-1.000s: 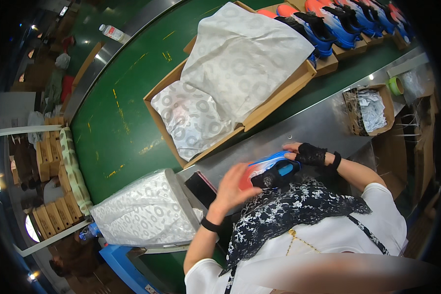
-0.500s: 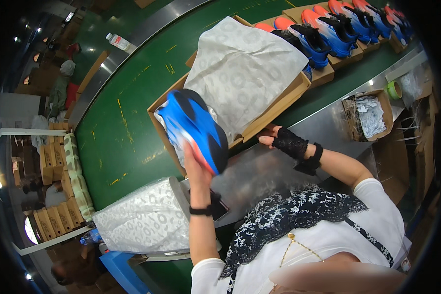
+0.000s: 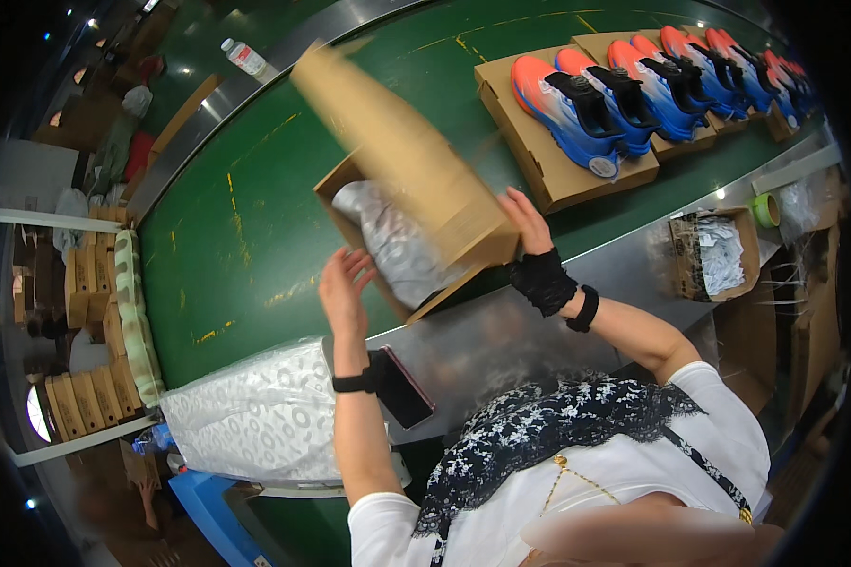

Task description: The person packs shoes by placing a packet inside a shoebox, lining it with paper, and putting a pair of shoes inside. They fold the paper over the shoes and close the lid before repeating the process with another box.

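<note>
Now right hand (image 3: 528, 219) on box lid (image 3: 402, 156) edge, left hand (image 3: 345, 283) open beside.

Raised box lid (image 3: 397, 151) blocks open box (image 3: 388, 250), bare green belt (image 3: 246, 236) left, shoe boxes (image 3: 577, 123) crowd right.

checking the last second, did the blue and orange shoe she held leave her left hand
Yes. The left hand is now open and empty at the near edge of the open box on the green belt; the shoe is no longer visible.

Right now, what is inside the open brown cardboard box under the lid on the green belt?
White patterned tissue paper fills the open brown cardboard box. The blurred brown lid, touched by the right hand, covers its far part. Whatever lies under the paper is hidden.
</note>
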`<state>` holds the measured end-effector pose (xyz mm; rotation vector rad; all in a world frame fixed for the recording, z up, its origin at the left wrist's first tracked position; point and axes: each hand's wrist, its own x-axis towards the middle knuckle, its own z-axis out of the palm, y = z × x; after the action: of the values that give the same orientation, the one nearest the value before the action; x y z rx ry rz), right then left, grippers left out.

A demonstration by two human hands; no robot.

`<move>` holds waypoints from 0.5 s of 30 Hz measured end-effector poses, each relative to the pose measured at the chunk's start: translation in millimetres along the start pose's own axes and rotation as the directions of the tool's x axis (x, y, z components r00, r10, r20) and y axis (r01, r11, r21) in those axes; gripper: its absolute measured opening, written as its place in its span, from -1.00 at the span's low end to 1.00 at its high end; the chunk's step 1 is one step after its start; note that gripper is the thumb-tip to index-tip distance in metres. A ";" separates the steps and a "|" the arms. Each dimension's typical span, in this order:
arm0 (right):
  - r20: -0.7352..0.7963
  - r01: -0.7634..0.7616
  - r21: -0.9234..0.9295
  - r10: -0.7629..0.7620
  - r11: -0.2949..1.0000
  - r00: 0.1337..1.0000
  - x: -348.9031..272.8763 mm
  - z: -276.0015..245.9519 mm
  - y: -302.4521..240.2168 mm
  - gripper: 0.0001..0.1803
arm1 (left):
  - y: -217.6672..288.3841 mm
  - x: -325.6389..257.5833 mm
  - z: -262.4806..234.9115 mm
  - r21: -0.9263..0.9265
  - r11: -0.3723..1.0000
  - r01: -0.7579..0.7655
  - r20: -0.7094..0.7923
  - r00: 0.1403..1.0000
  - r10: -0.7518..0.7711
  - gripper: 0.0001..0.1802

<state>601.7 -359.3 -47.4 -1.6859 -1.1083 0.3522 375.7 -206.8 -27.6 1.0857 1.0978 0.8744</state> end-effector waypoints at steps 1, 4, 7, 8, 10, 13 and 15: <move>0.116 0.189 -0.302 -0.161 0.934 0.980 4.3 -1.3 1.1 -0.41 | -0.6 -6.5 -11.6 -0.002 1.000 0.030 -0.116 0.993 -0.030 -0.42; 0.326 0.456 -0.652 -0.319 0.606 0.890 -1.7 5.1 20.3 -0.40 | -9.6 -17.5 -7.8 -0.030 0.991 0.133 -0.261 0.956 -0.136 -0.39; 0.386 0.526 -0.661 -0.360 0.535 0.850 -5.0 3.9 25.9 -0.44 | -35.6 -14.9 13.8 0.365 0.843 0.396 -0.132 0.918 -0.374 -0.33; 0.390 0.529 -0.659 -0.358 0.535 0.848 -7.6 2.3 23.6 -0.44 | -44.1 -24.8 32.7 0.420 0.907 -0.043 -0.073 0.994 0.081 -0.43; 0.381 0.508 -0.659 -0.336 0.554 0.861 -8.1 -0.9 22.8 -0.44 | -55.3 -29.4 35.5 0.446 0.882 -0.152 -0.082 0.974 0.210 -0.49; 0.399 0.570 -0.659 -0.414 0.492 0.818 -18.9 -1.6 30.0 -0.47 | -83.3 -30.5 34.7 0.679 0.630 -0.377 -0.075 0.818 0.571 -0.50; 0.412 0.545 -0.667 -0.359 0.507 0.838 -14.8 -3.8 25.1 -0.47 | -82.9 -18.5 24.1 0.562 0.794 -0.230 -0.104 0.933 0.344 -0.53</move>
<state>608.9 -374.2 -71.6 -1.9856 -2.0295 -0.3669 396.8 -251.1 -101.0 1.7047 1.4243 0.9530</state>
